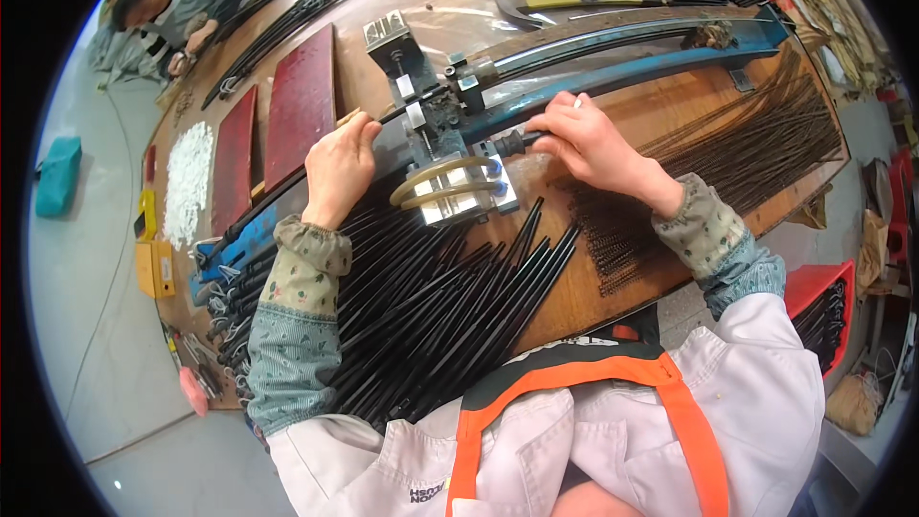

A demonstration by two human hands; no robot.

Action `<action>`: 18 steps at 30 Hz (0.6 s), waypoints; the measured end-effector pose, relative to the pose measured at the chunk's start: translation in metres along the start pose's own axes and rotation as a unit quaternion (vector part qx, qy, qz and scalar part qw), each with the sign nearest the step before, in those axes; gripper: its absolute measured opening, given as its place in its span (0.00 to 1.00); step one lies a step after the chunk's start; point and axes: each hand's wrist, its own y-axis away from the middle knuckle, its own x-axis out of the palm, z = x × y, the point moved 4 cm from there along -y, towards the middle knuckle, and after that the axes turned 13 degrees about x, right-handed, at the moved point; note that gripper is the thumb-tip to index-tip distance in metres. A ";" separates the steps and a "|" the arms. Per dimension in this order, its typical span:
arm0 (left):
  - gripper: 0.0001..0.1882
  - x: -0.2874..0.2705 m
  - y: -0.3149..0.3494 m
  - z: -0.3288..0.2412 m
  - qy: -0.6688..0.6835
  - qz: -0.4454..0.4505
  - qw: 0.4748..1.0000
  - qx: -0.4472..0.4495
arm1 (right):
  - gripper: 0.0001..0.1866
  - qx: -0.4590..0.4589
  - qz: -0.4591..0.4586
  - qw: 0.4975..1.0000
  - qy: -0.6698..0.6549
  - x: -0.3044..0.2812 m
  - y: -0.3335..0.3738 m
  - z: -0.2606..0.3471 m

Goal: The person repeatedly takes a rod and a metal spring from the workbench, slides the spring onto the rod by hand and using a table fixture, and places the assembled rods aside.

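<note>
A metal clamping fixture (pixel 442 120) with shiny cylinder blocks stands mid-table on a long blue beam (pixel 632 81). My left hand (pixel 340 170) is closed, its fingertips pinched on a thin black rod (pixel 393 115) that runs into the fixture's left side. To the right of the fixture, my right hand (pixel 592 146) has its fingers closed around a black knob-like handle (pixel 513 142) on the near cylinder block; the fingers partly hide it. Yellowish air hoses (pixel 442 172) loop over that block. A large heap of black tapered rods (pixel 450 306) lies below, close to my body.
Thin brown rods (pixel 737 124) lie in a bundle at right. Dark red boards (pixel 302 101) and white small pieces (pixel 189 177) are at left. A hammer (pixel 584 0) and other tools lie at the far side. Another person (pixel 187 10) works at far left. A red bin (pixel 825 311) stands at lower right.
</note>
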 end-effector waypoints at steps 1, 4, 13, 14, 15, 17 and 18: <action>0.12 -0.001 -0.001 -0.004 0.003 -0.014 1.000 0.006 | 0.11 -0.019 0.013 0.998 -0.055 0.003 0.001 -0.002; 0.12 0.003 -0.003 -0.001 -0.021 -0.059 0.997 0.052 | 0.11 -0.044 0.011 0.989 -0.141 0.009 -0.007 -0.014; 0.09 -0.027 0.041 0.091 -0.151 -0.080 0.969 0.178 | 0.20 0.054 0.234 0.971 0.001 0.028 0.027 -0.053; 0.11 -0.035 0.059 0.098 -0.166 -0.075 0.971 0.151 | 0.18 0.127 0.284 0.949 -0.048 0.035 0.023 -0.054; 0.13 -0.036 0.061 0.082 -0.221 -0.082 0.961 0.145 | 0.16 0.125 0.264 0.954 -0.062 0.035 0.022 -0.056; 0.16 -0.033 0.072 0.037 -0.197 -0.057 0.971 0.125 | 0.16 0.110 0.269 0.957 -0.020 0.031 0.025 -0.067; 0.14 -0.032 0.090 0.011 -0.082 -0.019 0.986 0.145 | 0.16 0.087 0.271 0.959 0.022 0.032 0.024 -0.065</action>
